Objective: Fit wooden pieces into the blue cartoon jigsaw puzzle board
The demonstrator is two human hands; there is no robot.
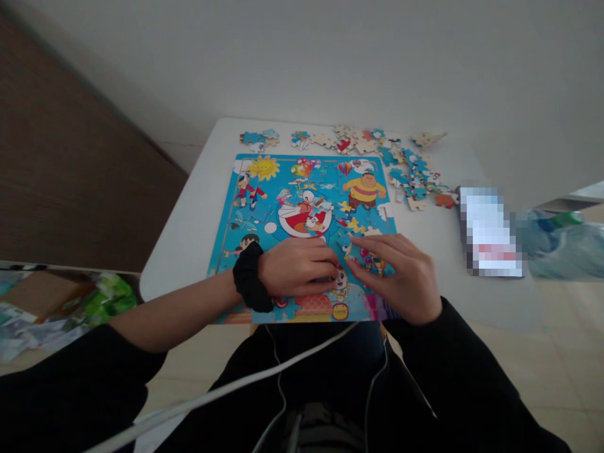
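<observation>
A blue cartoon jigsaw puzzle (302, 185) lies flat on the white table, largely filled with pieces, some of them loose on top. My left hand (299, 267), with a black scrunchie (253, 277) at its wrist, rests on the lower middle of the puzzle. Its fingers are curled and close together, and what may be under the fingertips is hidden. At the lower right of the puzzle is my right hand (401, 270). Its thumb and fingers close on a small light-blue puzzle piece (346, 247), tilted up off the picture.
Several loose puzzle pieces (410, 173) are heaped along the back and right of the table (182, 236). A phone (491, 229) with a blurred screen lies at the right, beside a clear plastic bottle (566, 245). A white cable (264, 374) crosses my lap.
</observation>
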